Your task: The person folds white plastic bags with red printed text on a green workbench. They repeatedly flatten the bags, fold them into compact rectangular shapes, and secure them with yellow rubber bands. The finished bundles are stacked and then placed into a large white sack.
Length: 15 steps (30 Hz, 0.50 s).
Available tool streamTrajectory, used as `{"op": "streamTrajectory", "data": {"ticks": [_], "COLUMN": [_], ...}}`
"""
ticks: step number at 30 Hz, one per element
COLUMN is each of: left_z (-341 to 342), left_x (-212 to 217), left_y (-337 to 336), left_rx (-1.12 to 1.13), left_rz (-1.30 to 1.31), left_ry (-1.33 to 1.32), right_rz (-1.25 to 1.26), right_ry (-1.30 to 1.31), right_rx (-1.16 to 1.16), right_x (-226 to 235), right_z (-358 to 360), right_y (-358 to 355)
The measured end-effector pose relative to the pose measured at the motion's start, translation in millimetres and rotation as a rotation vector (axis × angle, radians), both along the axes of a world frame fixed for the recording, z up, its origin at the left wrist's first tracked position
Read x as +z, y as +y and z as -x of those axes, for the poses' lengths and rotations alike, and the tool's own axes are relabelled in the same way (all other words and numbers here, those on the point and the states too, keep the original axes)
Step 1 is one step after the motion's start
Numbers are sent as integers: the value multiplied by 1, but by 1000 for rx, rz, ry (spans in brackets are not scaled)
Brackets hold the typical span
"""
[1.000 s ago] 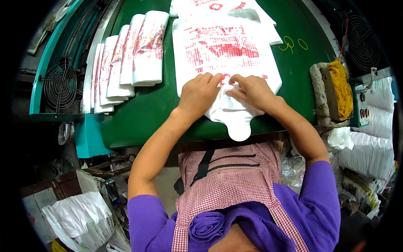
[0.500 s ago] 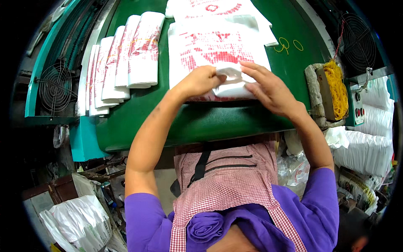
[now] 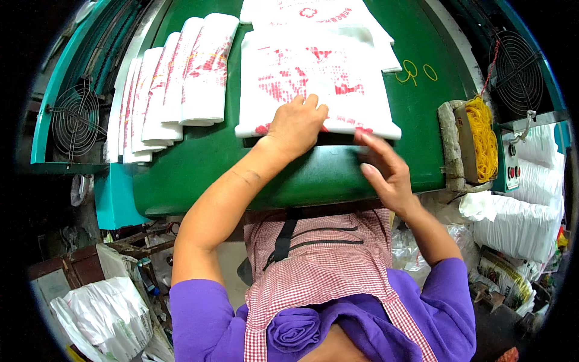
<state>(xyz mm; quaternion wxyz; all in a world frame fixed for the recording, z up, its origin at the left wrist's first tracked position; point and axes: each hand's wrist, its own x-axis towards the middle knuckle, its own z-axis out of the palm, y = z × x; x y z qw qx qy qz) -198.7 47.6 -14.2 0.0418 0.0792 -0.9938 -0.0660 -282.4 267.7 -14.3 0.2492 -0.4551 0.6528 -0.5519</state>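
A flat stack of white plastic bags [image 3: 362,72] with red print lies in front of me on the green tabletop [image 3: 289,187]. My left hand [image 3: 298,123] is on the near part of the stack, its fingers curled down and closed on the plastic; the fingertips are hidden beneath the hand. Just off the near right edge is my right hand [image 3: 389,175], thumb and fingers apart, with nothing in it. Its fingers are somewhat blurred. Over to the left, several folded bundles of white bags [image 3: 208,69] overlap in a row, with yellow bands around some of them.
Beyond the stack lie more printed white bags [image 3: 338,12]. Two loose yellow rubber bands [image 3: 429,73] rest at the right. A box of yellow rubber bands [image 3: 480,142] stands at the table's right edge, near a control box with red buttons [image 3: 511,172]. Round fan guards [image 3: 76,123] flank the table.
The raised fold between my hands is gone, and the stack's near part lies flatter. My right hand has come off the bags toward me; my left has shifted slightly right and nearer.
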Motion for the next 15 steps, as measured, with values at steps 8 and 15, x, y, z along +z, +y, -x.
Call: {"op": "streamTrajectory", "data": {"ticks": [8, 15], "left_z": [-62, -61], "left_x": [20, 42], "left_y": [-14, -28], "left_rx": [-337, -239], "left_rz": [-430, -362], "left_ry": [-53, -439], "right_rz": [54, -149], "right_ry": [-1089, 688], "right_rx": [-6, 513], "right_x": [-18, -11], "right_z": [72, 49], "right_y": [-15, 7]}}
